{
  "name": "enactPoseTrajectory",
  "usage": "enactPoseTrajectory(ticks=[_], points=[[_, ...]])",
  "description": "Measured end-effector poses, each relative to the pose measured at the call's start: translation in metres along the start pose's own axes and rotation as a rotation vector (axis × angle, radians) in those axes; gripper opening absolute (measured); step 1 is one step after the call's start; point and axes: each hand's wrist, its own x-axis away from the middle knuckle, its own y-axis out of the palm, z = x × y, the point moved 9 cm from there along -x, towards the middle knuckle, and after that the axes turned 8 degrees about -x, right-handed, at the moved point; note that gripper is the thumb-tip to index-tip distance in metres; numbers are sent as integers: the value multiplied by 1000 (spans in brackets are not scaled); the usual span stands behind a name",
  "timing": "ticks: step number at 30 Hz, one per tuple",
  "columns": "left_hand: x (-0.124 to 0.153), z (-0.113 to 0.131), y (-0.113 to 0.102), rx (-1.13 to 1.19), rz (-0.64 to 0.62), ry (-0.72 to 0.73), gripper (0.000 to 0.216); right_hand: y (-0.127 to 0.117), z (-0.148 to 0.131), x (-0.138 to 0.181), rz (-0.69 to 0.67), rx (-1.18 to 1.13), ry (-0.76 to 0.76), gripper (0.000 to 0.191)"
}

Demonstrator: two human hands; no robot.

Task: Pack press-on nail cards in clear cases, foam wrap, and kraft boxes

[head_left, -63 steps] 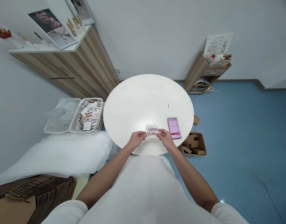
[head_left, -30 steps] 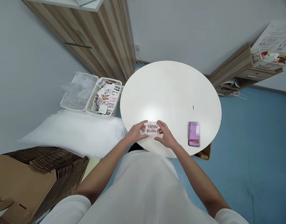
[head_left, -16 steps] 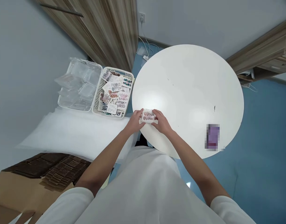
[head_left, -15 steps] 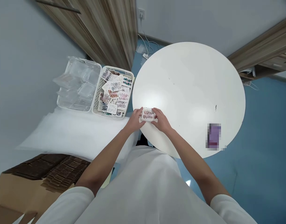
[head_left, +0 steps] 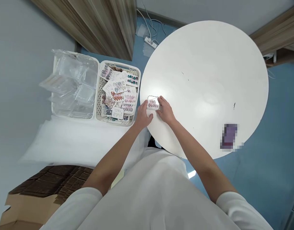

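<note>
A small clear plastic case of pink press-on nails (head_left: pixel 153 103) sits at the left edge of the round white table (head_left: pixel 209 73). My left hand (head_left: pixel 143 115) grips its left side with curled fingers. My right hand (head_left: pixel 165 111) closes on its right side, thumb and fingers pinched around the case. Both hands hold it just above or on the tabletop; I cannot tell which.
A white basket (head_left: pixel 118 92) full of nail-set cards stands left of the table, beside a clear bin of empty plastic cases (head_left: pixel 72 84). A phone (head_left: pixel 229 135) lies near the table's right edge. White padding (head_left: pixel 72 143) and flattened cardboard (head_left: pixel 43 185) lie at lower left.
Both hands have carried the nail case leftward across the table toward its left edge, near the basket. My view has tilted down and turned left.
</note>
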Motion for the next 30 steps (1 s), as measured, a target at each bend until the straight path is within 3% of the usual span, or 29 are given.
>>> enactPoseTrajectory(ticks=[7, 18, 25, 30], points=[[3, 3, 3, -1, -38, 21, 76, 3, -4, 2, 9, 35, 5, 60], [11, 3, 8, -1, 29, 78, 85, 2, 4, 13, 17, 24, -7, 76], [35, 1, 14, 40, 36, 19, 85, -3, 1, 52, 21, -26, 3, 71], [65, 7, 18, 34, 112, -24, 70, -14, -4, 95, 18, -76, -3, 58]])
